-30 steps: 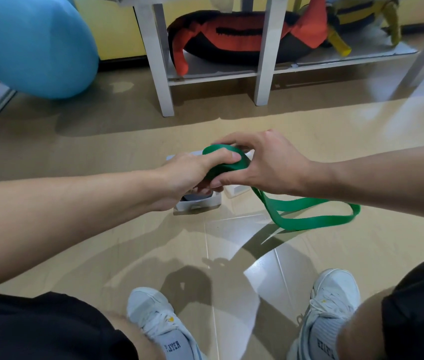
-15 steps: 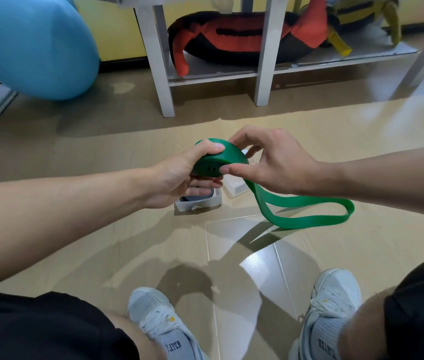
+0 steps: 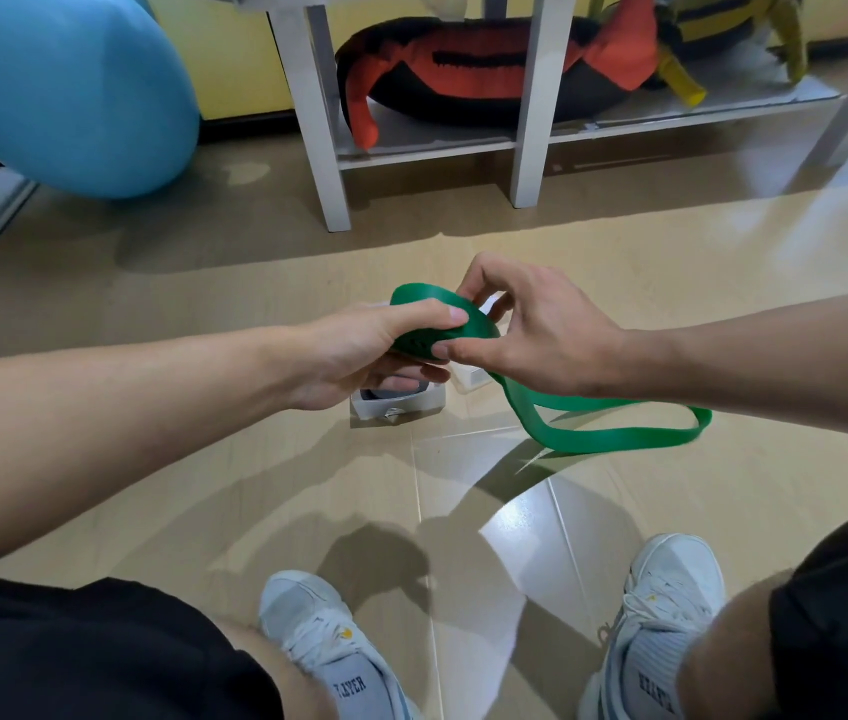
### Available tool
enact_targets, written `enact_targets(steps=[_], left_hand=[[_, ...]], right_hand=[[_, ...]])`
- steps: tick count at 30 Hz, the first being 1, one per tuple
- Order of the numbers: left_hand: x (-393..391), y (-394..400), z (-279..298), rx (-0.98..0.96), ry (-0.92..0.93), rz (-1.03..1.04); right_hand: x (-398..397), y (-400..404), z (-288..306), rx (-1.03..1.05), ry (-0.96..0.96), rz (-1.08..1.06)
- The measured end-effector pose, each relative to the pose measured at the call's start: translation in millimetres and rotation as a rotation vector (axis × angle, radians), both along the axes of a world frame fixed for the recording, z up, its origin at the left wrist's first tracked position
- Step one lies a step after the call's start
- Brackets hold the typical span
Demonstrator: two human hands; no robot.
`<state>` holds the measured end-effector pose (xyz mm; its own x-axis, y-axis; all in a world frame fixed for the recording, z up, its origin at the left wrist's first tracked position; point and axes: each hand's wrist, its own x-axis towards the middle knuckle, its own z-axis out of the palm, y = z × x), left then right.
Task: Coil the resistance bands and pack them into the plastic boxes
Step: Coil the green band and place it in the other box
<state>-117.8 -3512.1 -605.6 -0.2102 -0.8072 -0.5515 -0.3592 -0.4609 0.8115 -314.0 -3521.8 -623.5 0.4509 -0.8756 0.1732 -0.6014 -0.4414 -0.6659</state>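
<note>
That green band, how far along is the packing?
Done, it seems: the plastic box under the hands already holds something dark, perhaps a coiled band. In hand: the left hand grips the green band coil while the right hand winds it. Left: a long loose loop on the floor, then boxing it.

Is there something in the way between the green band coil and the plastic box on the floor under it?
Only the left hand itself: its lower fingers lie under the coiled part of the green flat rubber resistance band, directly above the clear plastic box, which already holds something dark. The right hand pinches the coil's side. The band's loose tail trails on the floor.
</note>
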Motion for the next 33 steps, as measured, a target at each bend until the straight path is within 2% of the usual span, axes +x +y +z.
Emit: enact_targets(steps=[5, 9, 16, 20, 24, 28, 33], left_hand=[[-3, -1, -4, -0.034, 0.014, 0.042], [-5, 1, -3, -0.018, 0.030, 0.013], [4, 3, 21, -0.018, -0.402, -0.068], [2, 13, 27, -0.145, -0.476, -0.027], [9, 21, 42, -0.210, -0.534, 0.039], [15, 23, 66, -0.199, -0.376, -0.002], [10, 22, 66, -0.175, -0.100, 0.035]], right_hand=[[3, -1, 5, 0.085, -0.034, -0.002], [6, 0, 10, 0.046, -0.006, 0.054], [24, -5, 14, -0.031, 0.199, 0.044], [42, 2, 27, -0.142, 0.256, 0.084], [48, 10, 32, -0.220, 0.183, 0.057], [41, 8, 43, -0.124, -0.077, 0.068], [23, 5, 65, -0.066, -0.215, 0.109]])
